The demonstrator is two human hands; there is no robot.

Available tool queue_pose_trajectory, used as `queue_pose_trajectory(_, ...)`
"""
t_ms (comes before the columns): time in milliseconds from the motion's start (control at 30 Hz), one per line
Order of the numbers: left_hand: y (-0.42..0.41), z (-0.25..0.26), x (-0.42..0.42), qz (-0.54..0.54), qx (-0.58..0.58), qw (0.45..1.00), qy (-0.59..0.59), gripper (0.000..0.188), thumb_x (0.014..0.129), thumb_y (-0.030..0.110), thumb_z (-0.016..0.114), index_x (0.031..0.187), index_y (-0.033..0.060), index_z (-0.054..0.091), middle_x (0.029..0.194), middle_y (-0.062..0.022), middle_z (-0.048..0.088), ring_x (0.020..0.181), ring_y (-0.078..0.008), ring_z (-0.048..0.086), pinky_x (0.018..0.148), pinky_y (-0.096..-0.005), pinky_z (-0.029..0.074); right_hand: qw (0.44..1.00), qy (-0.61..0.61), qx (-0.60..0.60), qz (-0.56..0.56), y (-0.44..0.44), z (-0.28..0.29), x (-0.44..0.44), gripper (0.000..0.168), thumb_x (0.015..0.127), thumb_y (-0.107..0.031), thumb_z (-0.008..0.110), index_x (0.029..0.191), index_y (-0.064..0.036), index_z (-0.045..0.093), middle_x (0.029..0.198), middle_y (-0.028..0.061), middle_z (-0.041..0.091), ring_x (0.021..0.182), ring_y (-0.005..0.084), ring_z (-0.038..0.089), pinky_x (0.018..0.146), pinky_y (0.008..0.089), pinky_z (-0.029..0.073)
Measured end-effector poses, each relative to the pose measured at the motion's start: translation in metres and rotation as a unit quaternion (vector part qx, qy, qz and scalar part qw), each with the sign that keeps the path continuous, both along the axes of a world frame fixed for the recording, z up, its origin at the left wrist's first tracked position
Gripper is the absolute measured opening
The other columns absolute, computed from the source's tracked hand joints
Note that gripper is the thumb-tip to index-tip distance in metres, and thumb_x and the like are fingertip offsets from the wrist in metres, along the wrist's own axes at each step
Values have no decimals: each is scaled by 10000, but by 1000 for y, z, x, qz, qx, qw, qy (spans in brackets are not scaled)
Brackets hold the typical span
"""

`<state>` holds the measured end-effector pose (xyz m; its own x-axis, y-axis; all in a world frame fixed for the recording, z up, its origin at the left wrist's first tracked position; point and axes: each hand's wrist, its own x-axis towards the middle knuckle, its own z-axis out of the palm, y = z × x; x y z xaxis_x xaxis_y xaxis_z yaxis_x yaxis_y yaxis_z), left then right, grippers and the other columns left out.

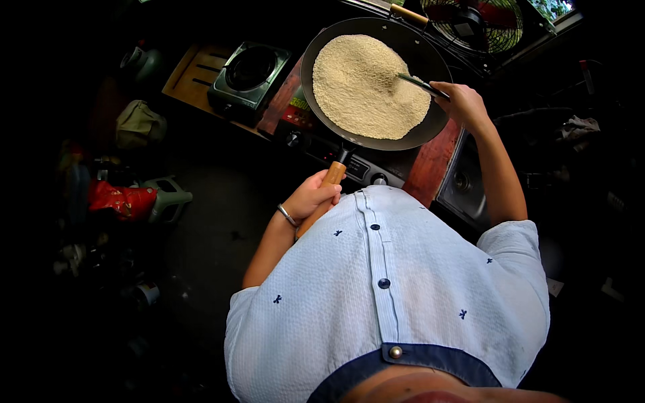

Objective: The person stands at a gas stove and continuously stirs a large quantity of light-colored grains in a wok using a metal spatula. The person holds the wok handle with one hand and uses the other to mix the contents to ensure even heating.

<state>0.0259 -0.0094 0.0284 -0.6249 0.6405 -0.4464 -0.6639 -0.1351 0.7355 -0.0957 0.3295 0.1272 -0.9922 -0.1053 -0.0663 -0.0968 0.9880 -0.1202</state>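
Observation:
A large dark wok (pixel 433 55) sits on a cooktop (pixel 317 149) and holds a wide heap of pale, fine grains (pixel 363 90), perhaps sesame seeds. My left hand (pixel 315 196) is wrapped around the wok's long wooden handle (pixel 333 174), which runs down beside my shirt. In my right hand (pixel 462 103), at the wok's right rim, is the handle of a slim dark utensil (pixel 418 83). Its far end dips into the grains right of centre, so its working tip is hidden.
Left of the wok stands a single-burner stove (pixel 249 75) by a slatted wooden board (pixel 194 75). A metal sink (pixel 461 186) lies at the right, past a reddish wooden strip (pixel 433 161). A caged fan (pixel 471 25) is behind. A red bag (pixel 121 199) and a green plastic stool (pixel 171 199) sit lower left.

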Motion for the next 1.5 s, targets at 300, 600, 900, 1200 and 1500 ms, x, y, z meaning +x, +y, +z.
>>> queue_pose_trajectory(300, 0, 3, 1, 2, -16, 1000, 3, 429, 874, 126, 536, 1246, -31, 391, 735, -33, 555, 659, -83, 528, 650, -212, 459, 995, 11, 89, 48, 10, 69, 46, 387, 775, -91, 626, 1157, -152, 614, 875, 72, 626, 848, 250, 619, 732, 363, 499)
queue_pose_trajectory(600, 1, 3, 1, -1, -12, 1000, 2, 436, 874, 130, 536, 1250, -30, 385, 739, -32, 553, 665, -84, 528, 657, -211, 460, 959, -277, -54, -20, 0, 63, 35, 319, 774, -62, 638, 1093, -45, 647, 908, 154, 669, 823, 240, 644, 751, 337, 497)
queue_pose_trajectory(900, -1, 4, 1, -3, -11, 1000, -1, 447, 880, 144, 540, 1258, -32, 380, 744, -34, 554, 682, -82, 530, 677, -214, 466, 993, 40, -114, 18, -27, -20, 42, 329, 828, -170, 611, 1155, -141, 610, 874, 110, 644, 804, 313, 629, 715, 389, 493)
queue_pose_trajectory(1200, 2, 5, 2, 17, -9, 1000, -9, 386, 878, 135, 555, 1212, -5, 421, 706, -30, 535, 554, -80, 503, 531, -200, 443, 969, 67, 228, 74, -2, 118, 54, 220, 779, -49, 567, 975, -100, 653, 829, 84, 650, 800, 269, 632, 684, 364, 506)
queue_pose_trajectory(1500, 2, 6, 1, -2, 0, 1000, 1, 424, 884, 149, 539, 1245, -15, 391, 723, -43, 551, 602, -84, 525, 576, -202, 455, 987, -146, -62, 12, 37, 32, -1, 337, 747, -100, 641, 1083, -70, 654, 943, 154, 671, 882, 278, 641, 787, 343, 489)
